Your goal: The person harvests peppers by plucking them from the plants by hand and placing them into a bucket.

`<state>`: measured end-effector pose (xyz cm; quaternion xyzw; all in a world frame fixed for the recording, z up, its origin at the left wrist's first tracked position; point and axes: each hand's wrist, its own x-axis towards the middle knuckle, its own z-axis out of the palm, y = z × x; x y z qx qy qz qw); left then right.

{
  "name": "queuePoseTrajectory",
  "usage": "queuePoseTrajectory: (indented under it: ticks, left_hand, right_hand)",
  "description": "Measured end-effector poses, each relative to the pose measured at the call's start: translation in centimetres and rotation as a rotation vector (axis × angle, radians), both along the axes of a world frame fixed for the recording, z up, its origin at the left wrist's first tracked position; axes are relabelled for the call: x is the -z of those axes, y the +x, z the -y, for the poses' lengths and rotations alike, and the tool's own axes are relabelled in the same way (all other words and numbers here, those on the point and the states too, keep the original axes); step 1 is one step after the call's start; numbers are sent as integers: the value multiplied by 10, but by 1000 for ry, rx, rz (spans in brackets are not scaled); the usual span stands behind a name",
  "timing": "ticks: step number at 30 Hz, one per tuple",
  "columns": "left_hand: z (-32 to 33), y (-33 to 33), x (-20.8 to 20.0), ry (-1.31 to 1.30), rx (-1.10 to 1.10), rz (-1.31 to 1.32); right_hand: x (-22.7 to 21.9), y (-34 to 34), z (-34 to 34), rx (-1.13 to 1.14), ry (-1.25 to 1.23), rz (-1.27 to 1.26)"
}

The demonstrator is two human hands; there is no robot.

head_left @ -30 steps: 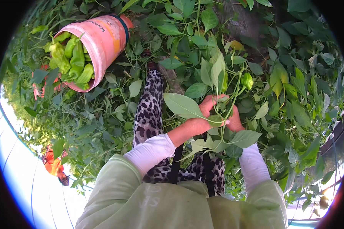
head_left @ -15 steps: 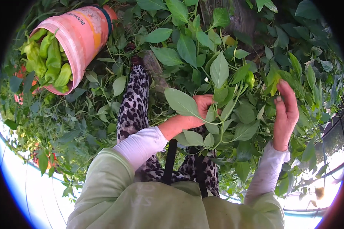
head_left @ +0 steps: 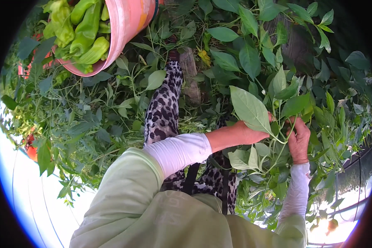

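Observation:
My left hand [head_left: 253, 133] is among the leaves of a pepper plant, closed at a leafy stem [head_left: 282, 139]. A broad pale leaf [head_left: 249, 108] covers most of its fingers. Just to the right, my right hand [head_left: 299, 142] has its fingers curled in against the same stems, nearly meeting the left. Whatever lies between its fingertips is hidden by greenery. At the upper left, a tilted pink bucket [head_left: 116, 33] holds several long light-green peppers [head_left: 86, 31], its mouth turned toward the lower left.
Dense pepper foliage [head_left: 231, 58] surrounds me. My leg in spotted trousers [head_left: 163, 103] stands beside a weathered piece of wood [head_left: 190, 78]. Dark tubes or wires [head_left: 351, 165] run along the right edge. Some red fruit or objects [head_left: 31, 151] show at far left.
My right hand has come left and down from a yellow-green leaf to meet the left hand. My left hand has moved right with the leafy branch. The view has shifted, cutting off the bucket's top.

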<state>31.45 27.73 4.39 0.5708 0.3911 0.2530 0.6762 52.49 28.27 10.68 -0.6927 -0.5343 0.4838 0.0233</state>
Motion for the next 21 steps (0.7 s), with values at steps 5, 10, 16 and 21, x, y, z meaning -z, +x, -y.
queuePoseTrajectory:
  ticks: [5, 10, 16, 21]
  left_hand:
    - [4, 4, -10, -210, 135, 123]
    - [-4, 1, -21, -148, 287, 194]
    - [-14, 1, -46, -312, 508, -21]
    - [-6, 4, -39, -137, 632, -198]
  right_hand:
    - [-57, -6, 14, 54, -183, 103]
    - [-107, -24, 13, 236, -390, 2]
    - [-142, -27, -7, 903, -234, -456]
    - [-113, -27, -69, 482, -89, -68]
